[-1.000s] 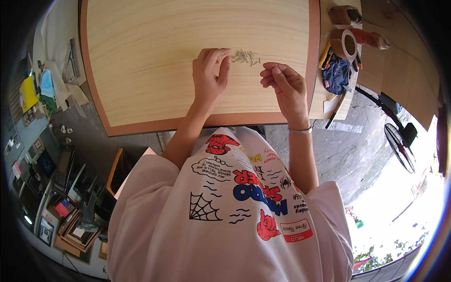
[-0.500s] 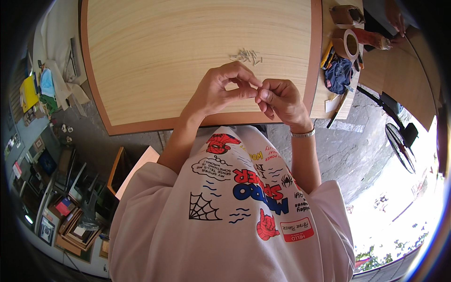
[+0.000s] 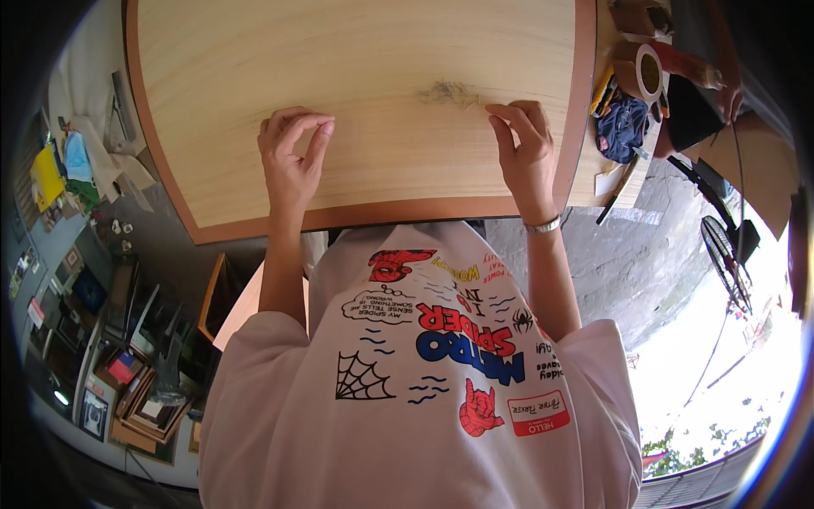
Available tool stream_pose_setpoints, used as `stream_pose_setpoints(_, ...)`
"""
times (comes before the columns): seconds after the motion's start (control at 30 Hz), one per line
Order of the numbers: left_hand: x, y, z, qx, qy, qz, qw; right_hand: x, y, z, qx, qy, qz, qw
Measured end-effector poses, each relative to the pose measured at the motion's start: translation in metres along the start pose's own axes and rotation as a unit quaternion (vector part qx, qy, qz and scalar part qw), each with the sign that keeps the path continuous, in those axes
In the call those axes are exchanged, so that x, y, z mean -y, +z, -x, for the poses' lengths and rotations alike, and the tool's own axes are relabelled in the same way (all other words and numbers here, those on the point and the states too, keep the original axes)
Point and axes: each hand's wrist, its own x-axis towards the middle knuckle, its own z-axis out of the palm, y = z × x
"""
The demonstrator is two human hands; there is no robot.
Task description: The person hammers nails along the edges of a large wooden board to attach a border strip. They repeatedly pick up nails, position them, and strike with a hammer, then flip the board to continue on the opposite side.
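A small heap of thin, greyish, pin-like pieces (image 3: 448,92) lies on the wood-grain board (image 3: 365,51), blurred now. My left hand (image 3: 291,151) hovers over the board's near left part. Its thumb and forefinger tips meet in a pinch, and whatever is between them is too small to make out. Just right of the heap is my right hand (image 3: 527,146), a metal band on its wrist. The thumb and forefinger there are slightly apart, pointing toward the pieces, and no held thing shows between them.
A brown border (image 3: 254,227) runs round the board. On a side table at right are a roll of tape (image 3: 649,72), a dark cloth bundle (image 3: 623,127) and a cardboard box (image 3: 636,19). Another person's hand (image 3: 729,93) is beyond. A black fan (image 3: 719,254) stands lower right.
My hands were together near the middle, fingertips touching. Now they are apart: the left has moved left, the right slightly up and right toward the heap. The view has shifted a little.
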Motion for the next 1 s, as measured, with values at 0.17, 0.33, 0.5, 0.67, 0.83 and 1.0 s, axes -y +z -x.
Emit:
stream_pose_setpoints(0.17, 0.012, 0.004, 0.003, -0.018, 0.037, -0.012, 0.999, 0.0, 0.014, -0.012, 0.031, -0.057, 0.045, 0.997)
stream_pose_setpoints(0.33, 0.014, 0.007, 0.006, -0.014, 0.021, -0.012, 1.0, 0.003, 0.02, -0.018, 0.05, -0.092, 0.112, 0.988)
stream_pose_setpoints(0.5, 0.015, 0.01, 0.006, -0.016, 0.009, -0.034, 0.999, 0.003, 0.019, -0.014, 0.074, -0.09, 0.12, 0.986)
stream_pose_setpoints(0.67, 0.015, 0.009, 0.007, -0.012, -0.006, -0.025, 1.0, 0.02, 0.014, 0.004, 0.061, -0.01, -0.023, 0.998)
stream_pose_setpoints(0.83, 0.015, 0.012, 0.005, -0.007, -0.004, -0.044, 0.999, 0.051, 0.039, 0.032, 0.073, 0.119, -0.163, 0.977)
stream_pose_setpoints(1.0, 0.015, 0.009, 0.005, 0.0, 0.004, -0.034, 0.999, 0.073, 0.076, 0.029, 0.077, 0.003, -0.096, 0.992)
